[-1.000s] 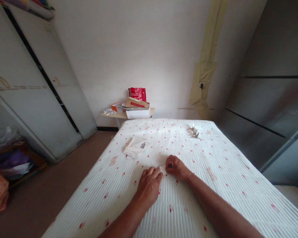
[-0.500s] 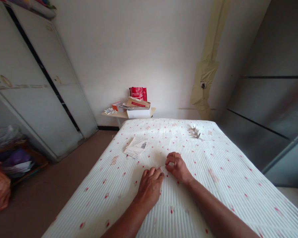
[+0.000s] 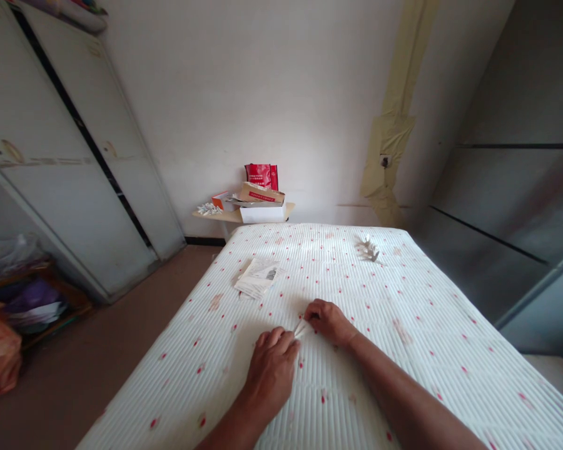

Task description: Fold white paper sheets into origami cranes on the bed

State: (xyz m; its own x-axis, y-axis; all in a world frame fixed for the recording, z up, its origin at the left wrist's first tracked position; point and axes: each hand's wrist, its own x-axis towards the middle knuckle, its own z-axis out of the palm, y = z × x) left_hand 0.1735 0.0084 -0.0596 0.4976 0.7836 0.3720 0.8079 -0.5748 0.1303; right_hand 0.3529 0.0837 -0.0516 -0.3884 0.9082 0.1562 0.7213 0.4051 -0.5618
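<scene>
A small folded piece of paper (image 3: 301, 329), whitish and pointed, spans the gap between my two hands just above the bed. My left hand (image 3: 273, 365) is closed on its near left end, knuckles up and fingers curled. At the other end, my right hand (image 3: 327, 319) pinches the paper between thumb and fingers. Part of the paper is hidden under the fingers. Beyond my left hand lies a stack of printed paper sheets (image 3: 258, 278). Several folded paper pieces (image 3: 368, 249) rest in a small pile farther off to the right.
A bed (image 3: 338, 400) with a white, red-dotted ribbed cover fills the foreground. Behind it, a small table (image 3: 229, 217) bears a white box (image 3: 263, 215), a red bag (image 3: 261, 176) and more folded paper. A pale cabinet (image 3: 75, 169) stands left, a dark wardrobe (image 3: 511, 187) right.
Both hands have shifted slightly left, the left one also toward me. The right hand's fingers have closed from a loose pinch, and more of the folded paper shows between the hands.
</scene>
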